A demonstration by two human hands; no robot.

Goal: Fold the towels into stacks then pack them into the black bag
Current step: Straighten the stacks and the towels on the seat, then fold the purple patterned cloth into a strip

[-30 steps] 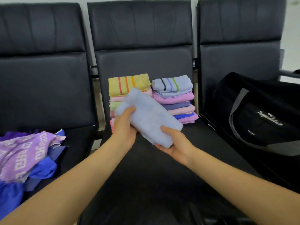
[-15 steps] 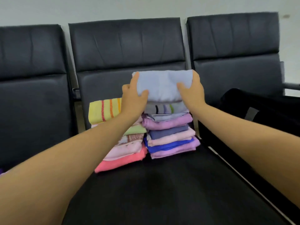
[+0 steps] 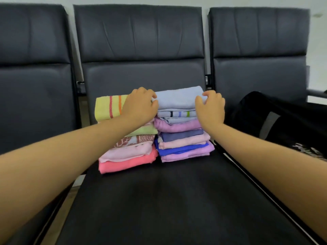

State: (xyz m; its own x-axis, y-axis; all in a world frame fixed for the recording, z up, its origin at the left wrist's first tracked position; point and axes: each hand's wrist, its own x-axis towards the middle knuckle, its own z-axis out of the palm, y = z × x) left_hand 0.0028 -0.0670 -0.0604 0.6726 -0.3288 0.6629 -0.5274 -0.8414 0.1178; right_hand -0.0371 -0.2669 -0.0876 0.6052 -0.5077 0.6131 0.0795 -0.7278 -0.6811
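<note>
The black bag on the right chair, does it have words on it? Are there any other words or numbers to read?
Black fabric bag: white slanted script at the frame's right edge, cut off and too blurred to read.
Folded towels in two stacks: stripes and patterns only, no words.
Nothing else carries text.

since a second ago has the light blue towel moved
Yes. The light blue towel went from mid-air in front of the stacks onto the right stack, beside the yellow striped towel.

I count two towel stacks on the middle seat, three chairs, one black bag.
</note>
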